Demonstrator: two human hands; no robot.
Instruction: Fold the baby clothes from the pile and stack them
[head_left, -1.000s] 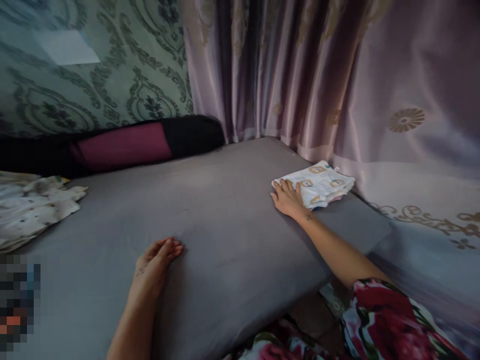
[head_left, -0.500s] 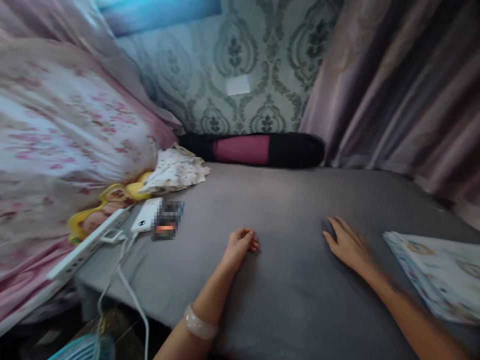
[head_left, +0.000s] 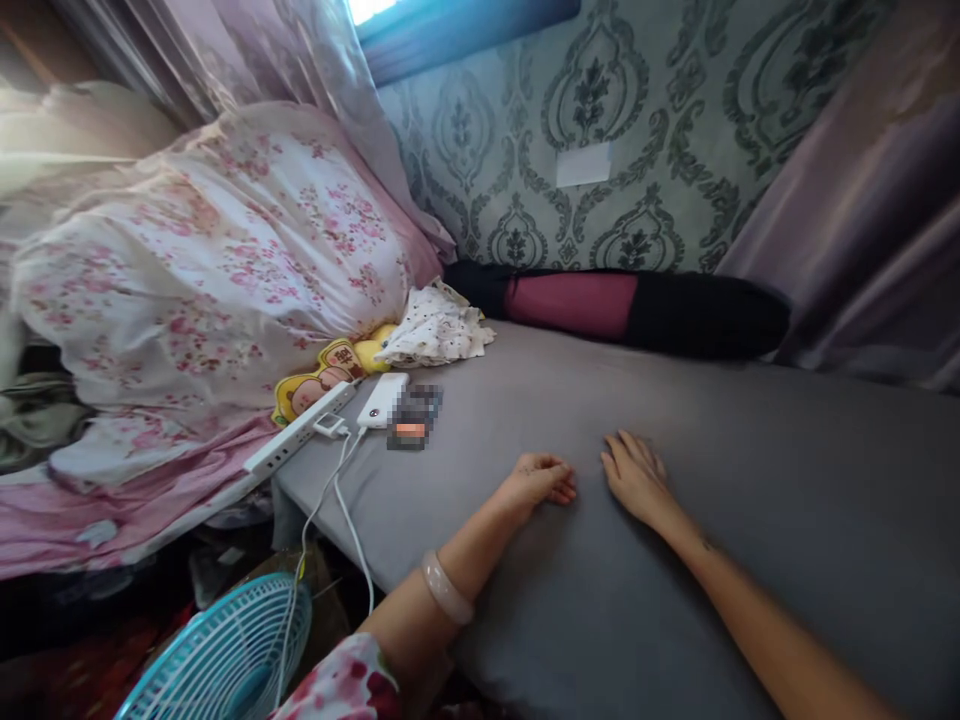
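My left hand (head_left: 541, 480) rests on the grey sheet (head_left: 517, 390) with its fingers loosely curled in, and no object shows in it. A pale bangle (head_left: 445, 588) circles that wrist. A short gap to the right, my right hand (head_left: 634, 474) lies palm down, its fingers stretched out on the sheet, holding nothing. Left of both hands are a white power bank (head_left: 382, 400) with a cable plugged in and, beside it, a small blurred-out item (head_left: 414, 418).
A white power strip (head_left: 300, 430) runs along the bed's left edge, cables (head_left: 339, 490) hanging down. Below stands a blue fan (head_left: 225, 650). Yellow plush toys (head_left: 307, 393), a spotted cloth (head_left: 439, 325) and a black and maroon bolster (head_left: 570, 303) lie farther back.
The view has swung left, bringing the fan further in and putting the folded cloth at the right out of sight. My right hand has moved closer to my left, which stays curled.
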